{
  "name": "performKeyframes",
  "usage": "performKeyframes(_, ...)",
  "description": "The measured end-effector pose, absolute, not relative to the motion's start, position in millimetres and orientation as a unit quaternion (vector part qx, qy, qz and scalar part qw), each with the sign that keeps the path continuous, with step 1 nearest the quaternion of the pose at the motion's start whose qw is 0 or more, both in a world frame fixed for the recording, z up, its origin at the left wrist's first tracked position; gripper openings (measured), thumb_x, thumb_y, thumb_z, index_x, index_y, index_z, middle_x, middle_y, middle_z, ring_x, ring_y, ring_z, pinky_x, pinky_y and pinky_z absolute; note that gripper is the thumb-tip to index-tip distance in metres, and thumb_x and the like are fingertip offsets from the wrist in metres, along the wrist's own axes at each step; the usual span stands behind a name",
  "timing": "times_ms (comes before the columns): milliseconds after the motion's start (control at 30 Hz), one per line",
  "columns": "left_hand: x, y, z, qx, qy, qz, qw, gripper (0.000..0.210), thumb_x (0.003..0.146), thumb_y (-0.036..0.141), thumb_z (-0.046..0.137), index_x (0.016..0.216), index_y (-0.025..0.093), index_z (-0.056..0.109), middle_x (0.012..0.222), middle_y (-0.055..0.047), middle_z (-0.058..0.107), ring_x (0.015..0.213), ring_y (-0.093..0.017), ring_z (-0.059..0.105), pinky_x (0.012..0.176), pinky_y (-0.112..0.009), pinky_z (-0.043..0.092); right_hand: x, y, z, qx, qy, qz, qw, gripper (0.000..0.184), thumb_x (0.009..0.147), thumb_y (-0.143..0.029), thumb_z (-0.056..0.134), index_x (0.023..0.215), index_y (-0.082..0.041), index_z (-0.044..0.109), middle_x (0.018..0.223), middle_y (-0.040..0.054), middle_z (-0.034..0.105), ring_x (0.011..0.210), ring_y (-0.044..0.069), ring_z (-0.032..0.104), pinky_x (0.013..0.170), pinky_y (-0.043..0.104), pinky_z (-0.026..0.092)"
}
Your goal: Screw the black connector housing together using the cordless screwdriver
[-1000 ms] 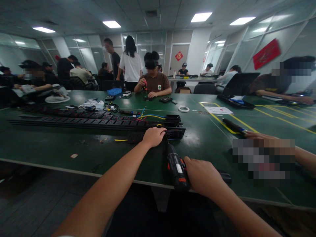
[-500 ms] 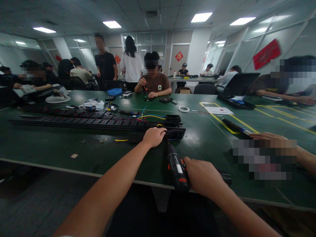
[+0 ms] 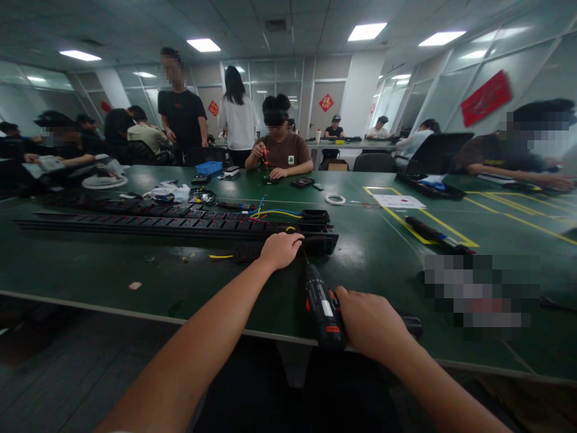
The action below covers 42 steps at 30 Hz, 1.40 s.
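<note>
Moved left and now facing this way, the person in black stands at eleven o'clock from the left hand; at three, a neighbour's hand has gone, leaving the driver lying alone. Both own hands and the drill match the earlier frame, so the work seems to be holding steady at one spot.

The strip runs from beneath the left hand towards nine; that hand's fingers lie narrow over its right end, though I can't tell whether they grip or only press. At five, the drill's bit points up to that end; contact is unclear. The right hand, at four, wraps the drill's handle.

Across the green table: white coil at ten, blue basket at eleven, white ring at two, paper just past it.

Beyond, a person in brown sits at twelve, a red diamond hangs at one, a red banner at two.
</note>
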State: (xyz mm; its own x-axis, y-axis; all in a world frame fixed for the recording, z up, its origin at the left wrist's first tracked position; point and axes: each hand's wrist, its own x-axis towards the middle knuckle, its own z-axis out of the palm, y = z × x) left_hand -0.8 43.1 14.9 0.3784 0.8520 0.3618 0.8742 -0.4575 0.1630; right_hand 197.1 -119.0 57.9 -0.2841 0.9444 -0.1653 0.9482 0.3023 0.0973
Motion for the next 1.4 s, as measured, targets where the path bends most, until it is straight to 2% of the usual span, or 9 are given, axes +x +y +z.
performKeyframes(800, -0.8, 43.0, 15.0, -0.829, -0.521, -0.201, 0.027, 0.037, 0.103, 0.037, 0.042, 0.13, 0.033, 0.067, 0.113, -0.004, 0.074, 0.104, -0.023, 0.068, 0.094, -0.035, 0.05, 201.0, -116.5, 52.8, 0.58, 0.81, -0.003, 0.087, 0.022, 0.084, -0.013, 0.054, 0.105, -0.016, 0.06, 0.099, 0.0158, 0.075, 0.092, 0.034, 0.075, 0.07, 0.037, 0.05)
performKeyframes(1000, -2.1, 45.0, 12.4, -0.831, -0.517, -0.204, 0.031, 0.037, 0.103, 0.037, 0.042, 0.13, 0.033, 0.066, 0.113, -0.004, 0.074, 0.104, -0.023, 0.068, 0.095, -0.035, 0.049, 198.7, -117.2, 55.7, 0.585, 0.805, -0.006, 0.096, 0.021, 0.087, -0.012, 0.052, 0.106, -0.016, 0.059, 0.099, 0.0152, 0.075, 0.092, 0.031, 0.075, 0.072, 0.034, 0.048)
performKeyframes(1400, -2.3, 46.7, 10.4, -0.83, -0.518, -0.205, 0.034, 0.036, 0.103, 0.038, 0.042, 0.129, 0.033, 0.067, 0.112, -0.004, 0.074, 0.103, -0.022, 0.068, 0.093, -0.035, 0.05, 201.0, -114.8, 50.9, 0.578, 0.812, 0.002, 0.085, 0.021, 0.086, -0.013, 0.051, 0.104, -0.016, 0.059, 0.097, 0.0152, 0.075, 0.09, 0.033, 0.075, 0.069, 0.036, 0.048)
